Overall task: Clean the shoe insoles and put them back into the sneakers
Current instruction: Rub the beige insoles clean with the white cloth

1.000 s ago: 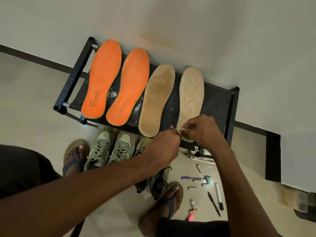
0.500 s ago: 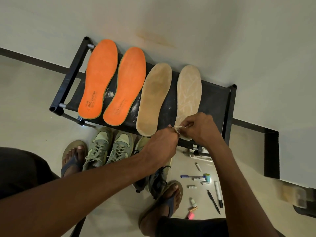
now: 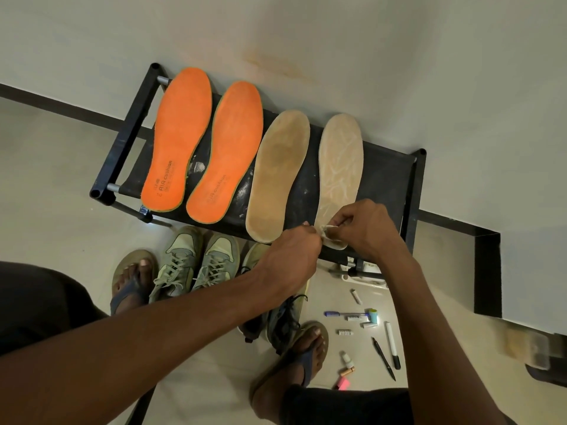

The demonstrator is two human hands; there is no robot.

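Two orange insoles (image 3: 179, 139) (image 3: 228, 151) and two beige insoles (image 3: 279, 173) (image 3: 340, 167) lie side by side on a black shoe rack (image 3: 383, 179) against the wall. The rightmost beige insole has pale streaks on it. My left hand (image 3: 291, 259) and my right hand (image 3: 365, 228) meet over its heel end, both pinching a small whitish wipe (image 3: 326, 230). A pair of grey-green sneakers (image 3: 196, 262) stands on the floor below the rack. A darker sneaker pair (image 3: 282, 320) is partly hidden under my left arm.
My feet in sandals (image 3: 132, 280) (image 3: 303, 354) stand on the floor on either side of the sneakers. Several pens, markers and small tubes (image 3: 368, 332) lie scattered on the floor at the right. A blurred brush-like object (image 3: 527, 348) sits at the far right.
Both hands stay together at the heel of the rightmost insole, working the wipe slightly. The view has shifted a little; the insoles have not moved.
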